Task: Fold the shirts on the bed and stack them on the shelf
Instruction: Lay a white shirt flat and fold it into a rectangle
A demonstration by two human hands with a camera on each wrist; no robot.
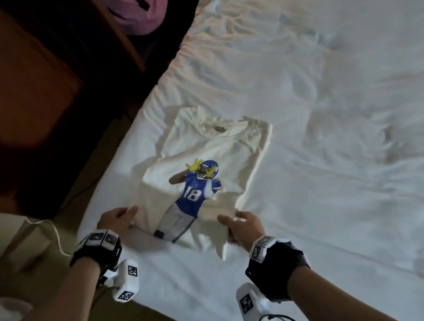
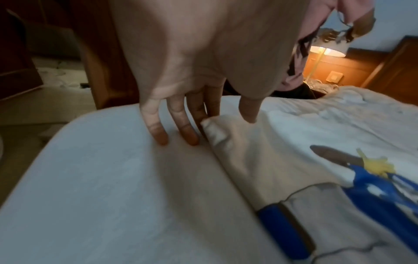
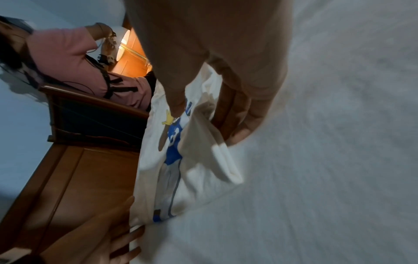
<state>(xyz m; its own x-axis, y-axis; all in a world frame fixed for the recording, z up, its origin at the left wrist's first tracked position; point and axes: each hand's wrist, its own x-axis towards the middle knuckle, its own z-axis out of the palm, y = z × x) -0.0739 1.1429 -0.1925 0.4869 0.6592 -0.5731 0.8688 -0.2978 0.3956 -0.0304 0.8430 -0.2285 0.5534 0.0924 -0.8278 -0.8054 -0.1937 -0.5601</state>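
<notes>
A white shirt (image 1: 218,154) printed with a football player in a blue number 18 jersey lies flat on the bed (image 1: 341,170), sides folded in and collar away from me. My left hand (image 1: 121,218) is at its near left corner. In the left wrist view my left hand (image 2: 221,123) has its thumb on top of the shirt (image 2: 260,160) and two fingertips tucked behind the corner. At the near right corner my right hand (image 1: 238,224) pinches the hem. The right wrist view shows the shirt (image 3: 203,169) lifted between the thumb and fingers of my right hand (image 3: 207,125).
A dark wooden cabinet (image 1: 6,79) stands left of the bed. Another person in a pink top (image 1: 142,5) sits beyond it, near a lit lamp (image 2: 328,48). A white cable (image 1: 53,229) trails on the floor. Wrinkled white sheet stretches to the right.
</notes>
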